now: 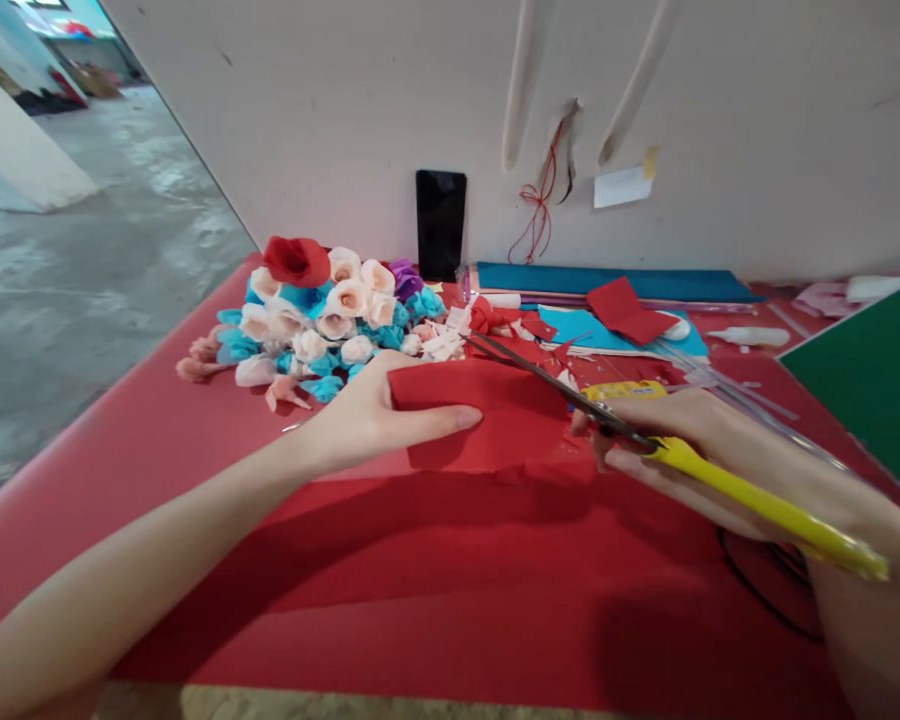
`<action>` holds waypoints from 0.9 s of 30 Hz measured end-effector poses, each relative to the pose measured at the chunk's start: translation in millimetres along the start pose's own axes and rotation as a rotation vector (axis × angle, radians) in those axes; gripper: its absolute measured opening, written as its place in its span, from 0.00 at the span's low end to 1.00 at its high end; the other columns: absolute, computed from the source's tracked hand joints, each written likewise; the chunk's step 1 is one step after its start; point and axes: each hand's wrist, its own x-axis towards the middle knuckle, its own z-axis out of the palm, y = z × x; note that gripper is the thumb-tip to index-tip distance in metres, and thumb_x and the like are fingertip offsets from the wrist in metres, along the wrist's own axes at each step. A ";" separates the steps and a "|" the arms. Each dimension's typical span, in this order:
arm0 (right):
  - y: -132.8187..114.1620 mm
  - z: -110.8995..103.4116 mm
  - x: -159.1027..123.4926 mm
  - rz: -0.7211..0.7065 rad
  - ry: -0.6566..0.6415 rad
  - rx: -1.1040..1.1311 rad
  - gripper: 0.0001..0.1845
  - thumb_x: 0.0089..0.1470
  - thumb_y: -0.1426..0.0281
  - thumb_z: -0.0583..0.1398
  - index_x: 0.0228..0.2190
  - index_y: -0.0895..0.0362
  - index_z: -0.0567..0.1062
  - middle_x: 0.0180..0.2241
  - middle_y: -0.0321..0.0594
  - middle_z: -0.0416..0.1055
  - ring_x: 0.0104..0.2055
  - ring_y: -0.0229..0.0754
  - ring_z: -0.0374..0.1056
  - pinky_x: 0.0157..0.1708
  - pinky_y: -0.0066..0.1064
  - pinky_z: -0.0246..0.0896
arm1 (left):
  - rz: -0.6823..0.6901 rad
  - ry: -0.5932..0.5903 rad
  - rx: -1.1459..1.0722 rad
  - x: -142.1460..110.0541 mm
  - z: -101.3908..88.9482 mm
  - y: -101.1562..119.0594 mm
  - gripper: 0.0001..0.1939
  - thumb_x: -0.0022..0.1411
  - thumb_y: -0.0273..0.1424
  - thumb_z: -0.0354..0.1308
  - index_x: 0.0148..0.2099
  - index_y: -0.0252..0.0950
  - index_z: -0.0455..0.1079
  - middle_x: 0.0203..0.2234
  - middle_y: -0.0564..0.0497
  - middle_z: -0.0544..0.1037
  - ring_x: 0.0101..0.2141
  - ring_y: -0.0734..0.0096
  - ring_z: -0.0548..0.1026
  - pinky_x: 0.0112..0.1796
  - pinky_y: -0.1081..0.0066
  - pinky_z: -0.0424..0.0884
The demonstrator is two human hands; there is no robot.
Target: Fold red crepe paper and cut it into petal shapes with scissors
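Observation:
My left hand (371, 415) pinches the left edge of a red paper sheet (495, 420), thumb on top, holding it just above the red table (195, 470). My right hand (720, 450) grips yellow-handled scissors (630, 425). Their dark blades stretch up and left over the top edge of the red sheet, tips near the paper scraps.
A heap of white, peach, blue and red paper flowers (322, 310) lies behind my left hand. Red scraps, blue sheets (607, 282), a glue bottle (750, 337), a green board (870, 380) and a black phone (440, 225) against the wall fill the back.

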 end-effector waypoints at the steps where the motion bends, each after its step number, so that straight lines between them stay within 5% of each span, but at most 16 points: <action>1: -0.3 -0.8 -0.4 0.007 -0.048 -0.040 0.18 0.51 0.61 0.58 0.45 0.50 0.73 0.39 0.40 0.75 0.39 0.50 0.70 0.32 0.36 0.63 | -0.008 0.005 -0.005 0.2 -0.3 -0.7 0.11 0.51 0.35 0.62 0.26 0.30 0.72 0.17 0.54 0.74 0.20 0.79 0.71 0.20 0.83 0.68; 17: -5.6 -5.5 1.7 0.040 -0.138 -0.120 0.19 0.54 0.59 0.54 0.45 0.52 0.72 0.42 0.42 0.73 0.42 0.51 0.69 0.38 0.39 0.62 | -0.188 -0.047 -0.155 -0.2 2.3 11.4 0.09 0.50 0.32 0.63 0.26 0.31 0.71 0.21 0.54 0.76 0.24 0.77 0.73 0.24 0.80 0.70; 27: -5.4 -7.2 -0.3 0.076 -0.183 -0.132 0.21 0.55 0.58 0.53 0.49 0.51 0.70 0.44 0.41 0.73 0.44 0.49 0.68 0.40 0.38 0.60 | -0.078 -0.016 -0.046 0.7 -1.9 -1.9 0.09 0.49 0.35 0.64 0.28 0.34 0.72 0.21 0.56 0.77 0.23 0.76 0.75 0.22 0.83 0.70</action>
